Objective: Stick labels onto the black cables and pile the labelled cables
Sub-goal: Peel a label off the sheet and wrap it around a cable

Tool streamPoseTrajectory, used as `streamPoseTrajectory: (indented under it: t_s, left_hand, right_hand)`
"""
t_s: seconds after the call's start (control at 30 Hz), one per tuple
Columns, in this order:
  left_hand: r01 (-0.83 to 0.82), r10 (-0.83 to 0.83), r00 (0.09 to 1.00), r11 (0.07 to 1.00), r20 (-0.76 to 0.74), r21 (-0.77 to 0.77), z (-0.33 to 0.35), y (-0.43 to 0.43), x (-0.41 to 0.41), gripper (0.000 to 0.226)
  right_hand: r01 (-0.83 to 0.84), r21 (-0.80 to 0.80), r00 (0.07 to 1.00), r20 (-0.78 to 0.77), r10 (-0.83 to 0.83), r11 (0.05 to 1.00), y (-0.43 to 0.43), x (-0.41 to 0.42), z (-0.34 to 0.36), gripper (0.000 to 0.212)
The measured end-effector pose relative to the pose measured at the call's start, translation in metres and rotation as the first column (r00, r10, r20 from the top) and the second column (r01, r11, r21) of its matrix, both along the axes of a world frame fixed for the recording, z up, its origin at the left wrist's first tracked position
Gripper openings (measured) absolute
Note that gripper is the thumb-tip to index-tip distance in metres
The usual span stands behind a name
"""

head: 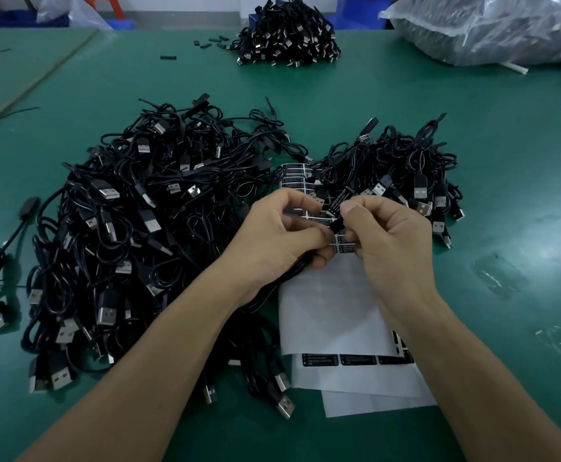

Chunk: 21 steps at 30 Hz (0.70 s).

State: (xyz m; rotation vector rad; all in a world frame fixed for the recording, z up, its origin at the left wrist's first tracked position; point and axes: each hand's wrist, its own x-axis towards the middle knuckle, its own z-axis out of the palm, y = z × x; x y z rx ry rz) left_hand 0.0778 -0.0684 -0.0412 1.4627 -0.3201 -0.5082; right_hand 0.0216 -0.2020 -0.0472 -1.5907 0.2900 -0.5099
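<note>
Left hand [282,235] grips the black cable [336,225] by its inline block, right hand [386,238] pinches the label [338,204] onto it, above the label sheet [329,305]. Cable's light, floppy; I'd hold the stiff block, not the cord.

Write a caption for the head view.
Left hand holds a thin black cable while right hand pinches a black printed label onto it, above a white paper label sheet on a green table.

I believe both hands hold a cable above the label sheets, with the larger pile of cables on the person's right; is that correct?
No: the head view shows the larger pile of cables on the person's left. The left hand and right hand do hold a cable above the label sheets.
</note>
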Motion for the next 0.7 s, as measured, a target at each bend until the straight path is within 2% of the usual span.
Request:
streamPoseTrajectory:
  t_s: [0.17,0.27,0.43,0.7]
  left_hand:
    - [0.061,-0.066,0.997,0.992,0.043,0.115,0.0002,-0.0001,0.0003,0.015]
    - [0.087,-0.093,0.995,0.988,0.046,0.129,0.0013,0.0004,-0.0005,0.018]
    - [0.043,-0.044,0.999,0.994,0.008,0.101,0.0007,0.0017,0.0011,0.014]
    - [0.005,-0.007,0.998,0.999,-0.066,-0.032,-0.0002,0.0027,0.0022,0.011]
  right_hand:
    - [-0.051,0.012,0.998,0.038,0.05,0.999,-0.0009,0.0006,0.0008,0.025]
    - [-0.067,0.025,0.997,0.041,0.066,0.997,-0.002,0.0006,-0.0001,0.025]
    - [-0.025,0.065,1.0,0.003,0.025,0.998,-0.0019,0.0005,-0.0013,0.024]
    - [0.052,-0.003,0.998,-0.047,-0.052,0.999,-0.0002,0.0019,-0.0024,0.023]
